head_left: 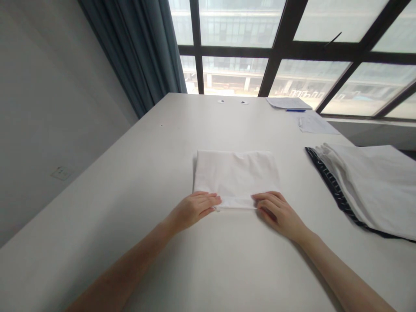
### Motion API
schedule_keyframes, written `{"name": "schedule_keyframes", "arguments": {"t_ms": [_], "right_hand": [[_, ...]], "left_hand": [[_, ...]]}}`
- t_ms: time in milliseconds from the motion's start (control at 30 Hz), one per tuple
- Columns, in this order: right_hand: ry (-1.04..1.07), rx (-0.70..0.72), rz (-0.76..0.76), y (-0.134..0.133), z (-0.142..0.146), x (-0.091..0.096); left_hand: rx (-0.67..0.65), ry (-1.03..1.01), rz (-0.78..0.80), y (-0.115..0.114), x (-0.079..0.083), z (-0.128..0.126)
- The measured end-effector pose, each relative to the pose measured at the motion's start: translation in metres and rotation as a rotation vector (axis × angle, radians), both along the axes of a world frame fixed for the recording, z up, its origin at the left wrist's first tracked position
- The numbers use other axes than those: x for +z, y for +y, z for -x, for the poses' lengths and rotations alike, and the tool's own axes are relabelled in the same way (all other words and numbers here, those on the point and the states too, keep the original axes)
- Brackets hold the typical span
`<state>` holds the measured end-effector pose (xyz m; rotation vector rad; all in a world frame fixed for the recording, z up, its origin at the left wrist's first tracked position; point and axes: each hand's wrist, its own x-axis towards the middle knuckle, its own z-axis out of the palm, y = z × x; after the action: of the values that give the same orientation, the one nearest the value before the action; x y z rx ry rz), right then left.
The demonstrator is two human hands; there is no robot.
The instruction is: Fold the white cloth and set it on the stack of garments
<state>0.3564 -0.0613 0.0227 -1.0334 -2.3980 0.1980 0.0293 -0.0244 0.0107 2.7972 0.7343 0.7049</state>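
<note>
A white cloth [237, 171], folded into a flat rectangle, lies in the middle of the table with a few soft wrinkles toward its far right. Its near edge shows a narrow folded strip between my hands. At the near left corner, my left hand [195, 209] has its fingers over the cloth and its thumb at the edge, closed on it. My right hand [276, 212] grips the near edge toward the right corner, fingers bent and thumb below. What lies under the fingers of either hand is hidden.
A stack of white cloth [377, 186] rests on a dark striped cloth [338, 190] at the right. Papers [287, 103] and a blue pen [295, 110] lie at the far right of the white table [156, 173]. Behind stand a blue curtain [143, 47] and windows; a wall borders the left.
</note>
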Motion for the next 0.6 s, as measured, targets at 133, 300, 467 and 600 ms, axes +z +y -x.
{"name": "schedule_keyframes", "arguments": {"t_ms": [133, 300, 467, 600], "right_hand": [[-0.01, -0.001, 0.021, 0.0002, 0.0002, -0.0002], [-0.009, -0.006, 0.025, 0.0002, 0.0001, 0.0002], [-0.009, -0.006, 0.015, -0.0004, 0.0004, 0.0013], [-0.003, -0.039, -0.002, 0.0001, -0.0022, -0.0011]], "left_hand": [[0.005, -0.019, 0.028, 0.0001, 0.0005, -0.0002], [0.009, -0.032, 0.052, -0.0001, 0.0007, -0.0005], [0.0, -0.037, 0.05, -0.0002, 0.0017, -0.001], [0.007, -0.051, 0.077, -0.0006, 0.0034, -0.0002]]}}
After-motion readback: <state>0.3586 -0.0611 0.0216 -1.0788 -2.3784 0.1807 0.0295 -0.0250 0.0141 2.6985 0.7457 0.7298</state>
